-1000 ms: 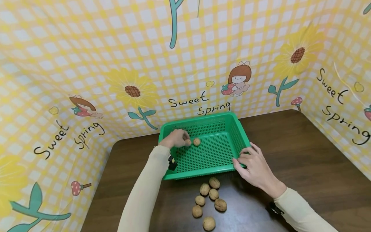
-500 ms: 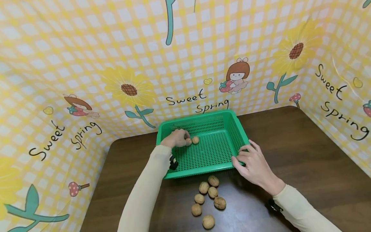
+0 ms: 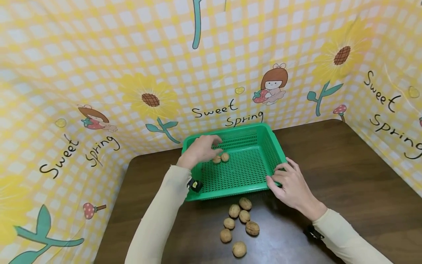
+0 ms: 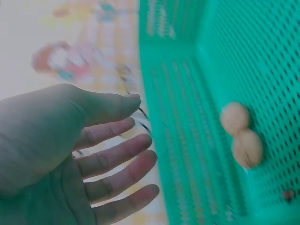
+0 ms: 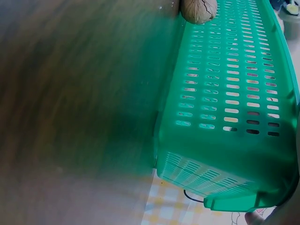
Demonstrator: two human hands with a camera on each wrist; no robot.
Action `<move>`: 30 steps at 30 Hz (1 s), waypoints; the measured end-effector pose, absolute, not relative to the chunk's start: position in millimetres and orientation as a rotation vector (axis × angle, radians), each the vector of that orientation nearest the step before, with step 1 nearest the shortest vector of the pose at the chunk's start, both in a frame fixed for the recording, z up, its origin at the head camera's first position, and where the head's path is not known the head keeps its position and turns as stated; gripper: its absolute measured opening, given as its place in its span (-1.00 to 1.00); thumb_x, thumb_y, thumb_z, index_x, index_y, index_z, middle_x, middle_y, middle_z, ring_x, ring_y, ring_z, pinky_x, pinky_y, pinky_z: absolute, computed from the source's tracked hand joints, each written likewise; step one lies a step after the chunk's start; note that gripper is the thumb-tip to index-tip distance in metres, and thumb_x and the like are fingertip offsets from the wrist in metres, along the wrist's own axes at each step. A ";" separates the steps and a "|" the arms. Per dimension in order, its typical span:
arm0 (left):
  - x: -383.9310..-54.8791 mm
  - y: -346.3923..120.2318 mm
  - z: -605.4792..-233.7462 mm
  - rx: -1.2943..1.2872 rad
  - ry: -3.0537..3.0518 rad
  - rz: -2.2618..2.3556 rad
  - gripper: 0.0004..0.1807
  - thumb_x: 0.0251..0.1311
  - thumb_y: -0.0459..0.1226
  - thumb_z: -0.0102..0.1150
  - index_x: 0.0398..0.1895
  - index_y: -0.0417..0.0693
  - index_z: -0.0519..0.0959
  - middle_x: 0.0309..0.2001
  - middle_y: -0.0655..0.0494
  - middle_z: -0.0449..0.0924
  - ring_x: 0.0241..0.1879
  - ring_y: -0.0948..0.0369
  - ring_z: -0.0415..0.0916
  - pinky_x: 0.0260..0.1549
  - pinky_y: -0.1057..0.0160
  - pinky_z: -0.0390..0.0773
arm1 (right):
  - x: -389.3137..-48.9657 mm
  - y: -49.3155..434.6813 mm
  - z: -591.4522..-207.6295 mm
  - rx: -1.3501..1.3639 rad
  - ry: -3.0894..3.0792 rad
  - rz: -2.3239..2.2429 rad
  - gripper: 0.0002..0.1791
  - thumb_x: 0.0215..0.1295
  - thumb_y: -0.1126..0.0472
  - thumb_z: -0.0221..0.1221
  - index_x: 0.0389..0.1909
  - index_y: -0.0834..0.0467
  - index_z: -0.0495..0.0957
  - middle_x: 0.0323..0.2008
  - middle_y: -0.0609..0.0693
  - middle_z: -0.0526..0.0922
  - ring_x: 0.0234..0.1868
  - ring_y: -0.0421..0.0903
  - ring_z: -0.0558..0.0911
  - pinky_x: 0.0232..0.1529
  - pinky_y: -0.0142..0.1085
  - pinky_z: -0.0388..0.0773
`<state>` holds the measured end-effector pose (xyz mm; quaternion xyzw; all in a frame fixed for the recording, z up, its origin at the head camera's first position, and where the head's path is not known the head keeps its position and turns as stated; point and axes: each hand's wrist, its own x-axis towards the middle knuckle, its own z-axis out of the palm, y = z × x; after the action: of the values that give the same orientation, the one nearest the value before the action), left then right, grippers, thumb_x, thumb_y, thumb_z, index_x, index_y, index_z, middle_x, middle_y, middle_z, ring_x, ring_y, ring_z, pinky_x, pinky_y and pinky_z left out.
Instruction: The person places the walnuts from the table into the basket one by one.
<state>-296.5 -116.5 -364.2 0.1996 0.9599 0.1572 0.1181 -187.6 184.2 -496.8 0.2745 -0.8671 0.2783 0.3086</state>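
Note:
Two walnuts (image 3: pixel 225 157) (image 4: pixel 247 148) lie side by side on the floor of a green plastic basket (image 3: pixel 230 190), near its back left. Just above them is my left hand (image 3: pixel 201 149), its fingers spread and slightly bent, holding nothing. In the left wrist view that hand (image 4: pixel 112 154) shows an empty palm, apart from the walnuts. My right hand (image 3: pixel 293 189) grips the basket at its front right corner, fingers over the right rim and thumb at the front. The right wrist view shows the basket's outer wall (image 5: pixel 225 150), with only a bit of that hand at the lower right edge.
Several walnuts (image 3: pixel 244 216) lie loosely grouped on the dark wooden table (image 3: pixel 356 190) in front of the basket. A yellow checked cloth (image 3: pixel 211 73) with printed flowers stands behind the table and along its sides. A tiny brown bit (image 4: pixel 288 194) lies in the basket.
My left hand has let go of a walnut, which now rests against the other one, and has lifted and opened. The right hand keeps its grip on the basket corner.

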 end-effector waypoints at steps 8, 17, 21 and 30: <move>-241.0 -90.6 -346.3 0.885 2.863 0.393 -0.59 0.55 -0.09 0.25 0.37 0.08 0.62 0.21 0.10 0.71 0.10 0.15 0.69 0.08 0.08 0.69 | -186.6 186.1 -495.2 0.712 -2.299 0.740 -0.66 0.33 0.26 0.29 -0.67 0.01 0.74 -0.57 -0.13 0.75 -0.13 0.04 0.66 0.42 0.38 0.26; -182.3 -89.6 -357.9 1.178 2.817 0.403 -0.64 0.52 -0.06 0.28 0.27 0.10 0.68 0.12 0.16 0.74 0.01 0.24 0.70 -0.06 0.20 0.72 | -187.2 183.9 -494.4 0.731 -2.290 0.725 -0.67 0.33 0.26 0.28 -0.66 0.04 0.75 -0.58 -0.12 0.75 -0.13 0.04 0.66 0.40 0.39 0.27; -161.5 -91.6 -371.5 1.236 2.727 0.464 -0.67 0.51 -0.06 0.29 0.24 0.14 0.70 0.08 0.24 0.74 -0.03 0.28 0.70 -0.08 0.29 0.69 | -187.9 184.1 -493.6 0.733 -2.284 0.724 -0.67 0.32 0.26 0.28 -0.67 0.04 0.74 -0.58 -0.13 0.75 -0.14 0.03 0.66 0.40 0.39 0.28; -129.3 -99.1 -409.6 1.371 2.672 0.580 -0.79 0.45 -0.09 0.34 0.08 0.22 0.76 -0.05 0.35 0.73 -0.25 0.51 0.54 -0.24 0.59 0.46 | -185.0 184.0 -495.2 0.720 -2.293 0.736 -0.66 0.32 0.28 0.30 -0.67 -0.02 0.73 -0.58 -0.15 0.75 -0.14 0.02 0.66 0.41 0.40 0.27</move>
<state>-129.3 -99.1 -409.6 0.4479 0.8728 0.1896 0.0416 -185.0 184.0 -495.2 0.2725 -0.8676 0.2784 0.3091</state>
